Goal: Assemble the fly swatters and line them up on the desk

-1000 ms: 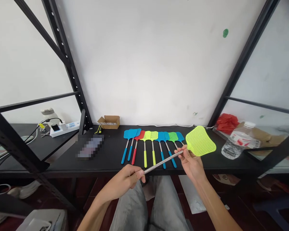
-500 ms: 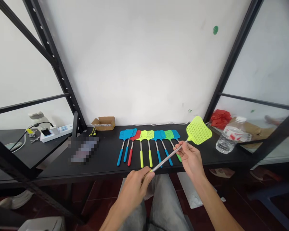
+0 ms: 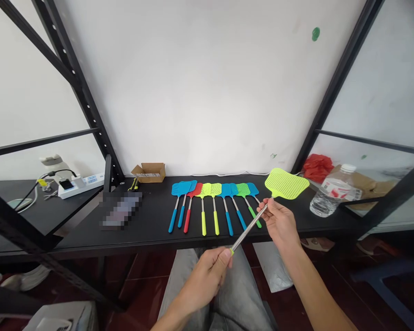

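A yellow-green fly swatter with a metal shaft is held slantwise in front of the table edge. Its handle is wrapped in my left hand, closed, so most of the grip is hidden. My right hand pinches the shaft just below the perforated head. Behind them, several more fly swatters lie in a row on the black table, heads toward the wall and partly overlapping. Among them are a blue swatter, a red swatter, a yellow swatter and a green swatter.
A small open cardboard box stands by the wall, near a yellow-and-black tool. On the right are a water bottle and a red plastic bag. A power strip lies left. Black metal uprights frame the table.
The held swatter has shifted slightly right and its head has turned, now looking flatter and wider. Both hands moved right with it, the left one also a little lower. The row lies unchanged.
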`<action>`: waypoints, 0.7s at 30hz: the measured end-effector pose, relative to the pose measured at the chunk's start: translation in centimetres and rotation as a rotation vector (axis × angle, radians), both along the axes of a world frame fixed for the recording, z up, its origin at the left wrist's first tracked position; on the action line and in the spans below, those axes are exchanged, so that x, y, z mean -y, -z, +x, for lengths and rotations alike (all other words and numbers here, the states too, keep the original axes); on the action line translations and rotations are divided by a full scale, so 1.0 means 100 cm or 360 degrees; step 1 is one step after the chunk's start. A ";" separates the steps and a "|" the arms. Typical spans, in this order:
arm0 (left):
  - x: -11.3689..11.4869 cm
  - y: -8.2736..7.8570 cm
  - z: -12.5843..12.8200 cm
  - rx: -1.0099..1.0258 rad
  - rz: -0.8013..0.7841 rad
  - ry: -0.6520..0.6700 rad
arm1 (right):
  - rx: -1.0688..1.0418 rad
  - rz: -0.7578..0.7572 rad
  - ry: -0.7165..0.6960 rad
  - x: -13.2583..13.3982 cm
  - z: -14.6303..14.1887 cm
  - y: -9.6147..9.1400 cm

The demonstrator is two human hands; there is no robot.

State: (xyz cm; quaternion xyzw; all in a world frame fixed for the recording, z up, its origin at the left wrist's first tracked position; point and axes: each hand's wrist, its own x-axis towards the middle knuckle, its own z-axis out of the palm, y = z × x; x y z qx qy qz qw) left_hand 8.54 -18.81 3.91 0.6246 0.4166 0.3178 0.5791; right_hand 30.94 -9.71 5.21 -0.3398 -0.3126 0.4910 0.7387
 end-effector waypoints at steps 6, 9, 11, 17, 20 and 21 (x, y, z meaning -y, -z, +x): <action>0.011 0.014 0.003 0.0600 -0.0975 0.0226 | -0.0067 -0.0010 -0.0018 -0.006 0.008 0.002; 0.016 0.019 0.013 0.0484 -0.0674 0.0058 | -0.0087 -0.0018 -0.0037 -0.009 0.008 0.004; 0.015 0.022 0.023 0.0336 -0.0368 -0.0070 | -0.0070 -0.0006 -0.0051 -0.008 -0.001 0.007; -0.007 0.020 0.041 0.0176 0.0188 -0.0357 | 0.0194 -0.0012 -0.0346 0.013 -0.052 0.015; -0.012 0.020 0.037 0.0338 0.0059 -0.0259 | 0.0233 -0.0025 -0.0420 0.019 -0.059 0.016; -0.012 0.021 0.035 0.0403 -0.0016 -0.0226 | 0.0238 -0.0046 -0.0475 0.019 -0.058 0.015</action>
